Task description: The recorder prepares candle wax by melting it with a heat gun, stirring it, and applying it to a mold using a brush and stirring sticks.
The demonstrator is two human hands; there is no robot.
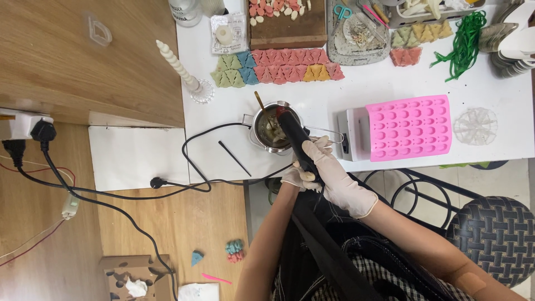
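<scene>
Both my hands wear thin white gloves and grip a black heat gun (295, 136) by its handle. My right hand (334, 173) wraps the handle from the right, and my left hand (294, 177) steadies it from below. The gun's nozzle points into a small metal melting pot (266, 129) on the white table (390, 78). The pot holds dark liquid and a gold stirrer stick. A pink silicone mould (409, 127) lies on a white scale just right of the pot.
A black cord (195, 167) loops over the table edge to a wall socket (33, 131). A white twisted candle in a glass holder (186, 75) stands at left. Rows of coloured tree-shaped wax pieces (278, 69), green strings (462, 44) and a wooden board lie at the back. A woven chair (496, 234) sits at right.
</scene>
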